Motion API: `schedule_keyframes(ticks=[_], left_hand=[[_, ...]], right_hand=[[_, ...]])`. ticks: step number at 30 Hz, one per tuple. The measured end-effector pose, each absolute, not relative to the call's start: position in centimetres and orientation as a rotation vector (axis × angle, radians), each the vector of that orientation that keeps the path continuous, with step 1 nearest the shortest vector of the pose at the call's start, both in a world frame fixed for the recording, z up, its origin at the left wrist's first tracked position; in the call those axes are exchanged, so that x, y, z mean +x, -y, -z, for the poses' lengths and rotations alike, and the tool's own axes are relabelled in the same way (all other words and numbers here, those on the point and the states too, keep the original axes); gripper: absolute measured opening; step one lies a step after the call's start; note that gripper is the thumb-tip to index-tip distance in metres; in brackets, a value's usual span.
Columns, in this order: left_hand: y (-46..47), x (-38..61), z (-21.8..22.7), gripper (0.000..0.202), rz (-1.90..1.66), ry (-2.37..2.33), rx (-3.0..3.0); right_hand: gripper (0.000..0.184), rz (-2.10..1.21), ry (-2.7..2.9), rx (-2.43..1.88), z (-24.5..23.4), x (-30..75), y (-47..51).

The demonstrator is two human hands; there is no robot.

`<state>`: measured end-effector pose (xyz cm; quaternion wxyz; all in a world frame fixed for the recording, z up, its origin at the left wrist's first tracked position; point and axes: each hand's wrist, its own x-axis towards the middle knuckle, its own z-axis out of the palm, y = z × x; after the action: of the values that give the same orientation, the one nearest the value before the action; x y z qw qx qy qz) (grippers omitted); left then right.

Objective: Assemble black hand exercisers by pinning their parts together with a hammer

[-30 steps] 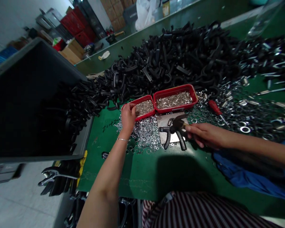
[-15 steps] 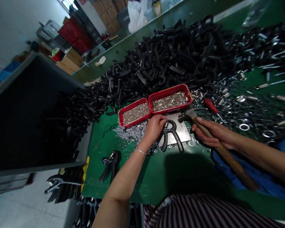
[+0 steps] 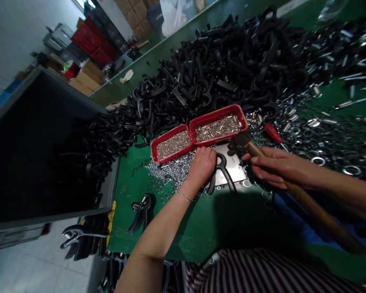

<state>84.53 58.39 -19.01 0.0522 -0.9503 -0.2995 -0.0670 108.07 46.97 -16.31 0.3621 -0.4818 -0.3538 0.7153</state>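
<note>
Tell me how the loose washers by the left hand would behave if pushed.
The washers lie in a loose, shallow heap on the green table, so they would probably scatter and slide rather than move together. They look like flat metal rings, so likely stiff, individually light, and fiddly to pinch. On edge, one might roll.

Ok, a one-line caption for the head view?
Left hand steadies black plastic gripper on steel plate; right hand holds wooden-handled hammer.

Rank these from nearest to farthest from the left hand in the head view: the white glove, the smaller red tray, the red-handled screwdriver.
From the left hand:
1. Smaller red tray, just up-left of it.
2. Red-handled screwdriver, off to the right, past the hammer head.
3. White glove, far up the bench.
</note>
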Motion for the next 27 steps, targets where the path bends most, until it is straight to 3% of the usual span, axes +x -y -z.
schedule_keyframes(ticks=[4, 8, 12, 18, 20, 24, 27], left_hand=[[-58.2, 84.1, 19.6, 0.017, 0.330, 1.118, -2.949], [-55.8, 82.8, 18.8, 0.045, 0.579, 1.343, -2.888], [-52.6, 81.4, 18.3, 0.027, 0.429, 1.208, -2.959], [-51.5, 81.4, 18.9, 0.031, 0.294, 1.157, -2.934], [-51.6, 81.6, 18.9, 0.029, 0.265, 1.140, -2.931], [-51.6, 81.8, 18.8, 0.028, 0.244, 1.131, -2.919], [-51.4, 81.9, 18.8, 0.028, 0.243, 1.155, -2.915]], right_hand=[[0.039, -1.634, 1.322, -1.542, 14.3, 108.5, -47.8], [0.047, -1.309, 1.515, -1.685, 13.9, 108.2, -48.5], [0.043, -1.083, 1.799, -1.682, 13.8, 107.2, -49.7], [0.042, -0.805, 1.932, -1.647, 13.3, 105.2, -51.1], [0.041, -0.794, 1.952, -1.722, 13.6, 104.8, -51.6], [0.042, -1.110, 1.983, -1.649, 13.9, 104.6, -52.8], [0.042, -1.051, 1.915, -1.579, 14.0, 104.7, -53.2]])
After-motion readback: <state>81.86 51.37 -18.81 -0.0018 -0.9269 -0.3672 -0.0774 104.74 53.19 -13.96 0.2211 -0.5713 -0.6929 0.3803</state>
